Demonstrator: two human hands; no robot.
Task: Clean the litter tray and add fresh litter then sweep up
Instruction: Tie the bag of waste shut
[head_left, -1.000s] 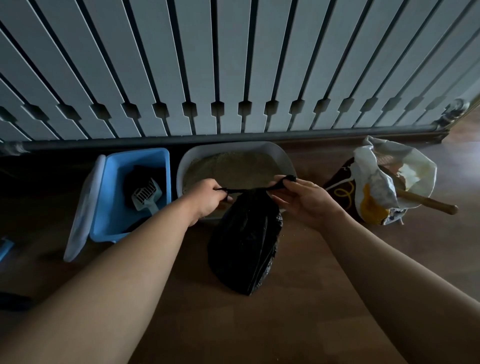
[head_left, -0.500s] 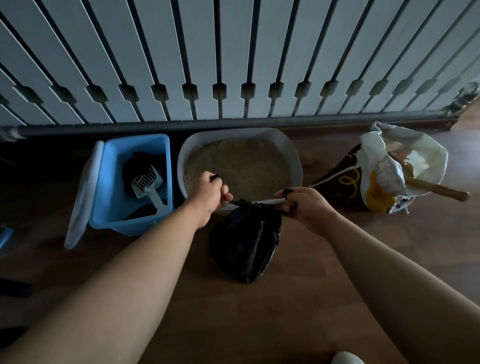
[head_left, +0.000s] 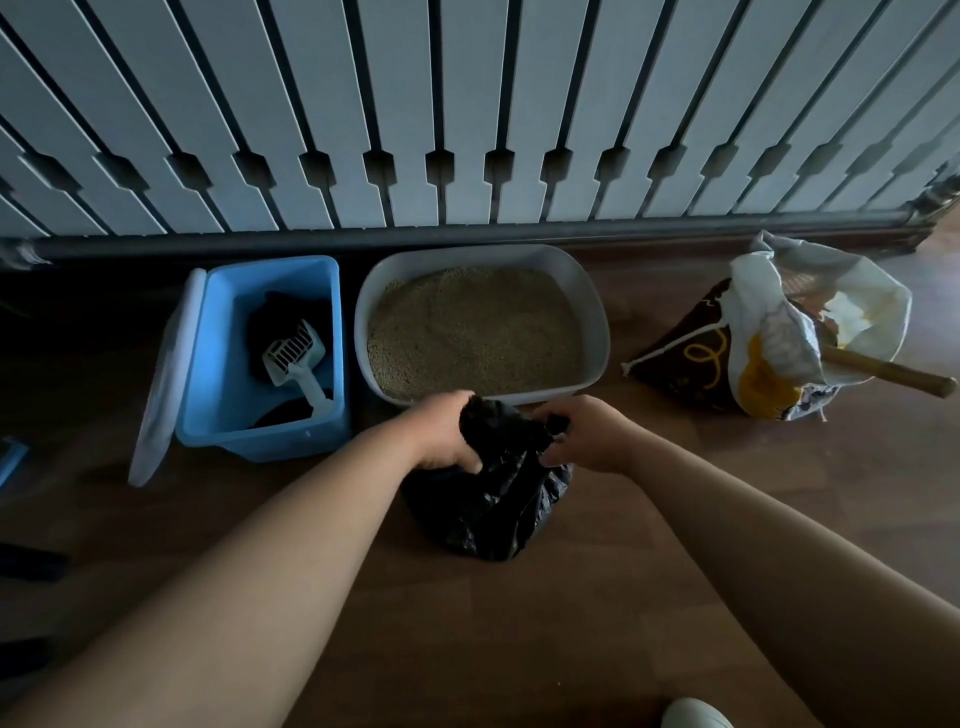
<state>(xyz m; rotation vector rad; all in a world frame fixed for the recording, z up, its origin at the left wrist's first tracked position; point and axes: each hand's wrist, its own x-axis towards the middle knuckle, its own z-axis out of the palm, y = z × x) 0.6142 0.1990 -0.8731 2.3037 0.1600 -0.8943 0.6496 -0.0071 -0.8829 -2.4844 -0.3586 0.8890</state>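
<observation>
1. Black waste bag sits on the floor just before the litter tray. The left hand and right hand both grip its gathered neck, fingers curled.
2. Tray holds level litter; scooping seems done, sweeping remains.
3. Blue bin holds the scoop; the litter sack lies open, well right.

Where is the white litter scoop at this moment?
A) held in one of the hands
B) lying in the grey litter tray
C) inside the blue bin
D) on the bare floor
C: the white scoop sits inside the blue bin, left of the grey litter tray, while the left hand and right hand grip the black bag.
</observation>
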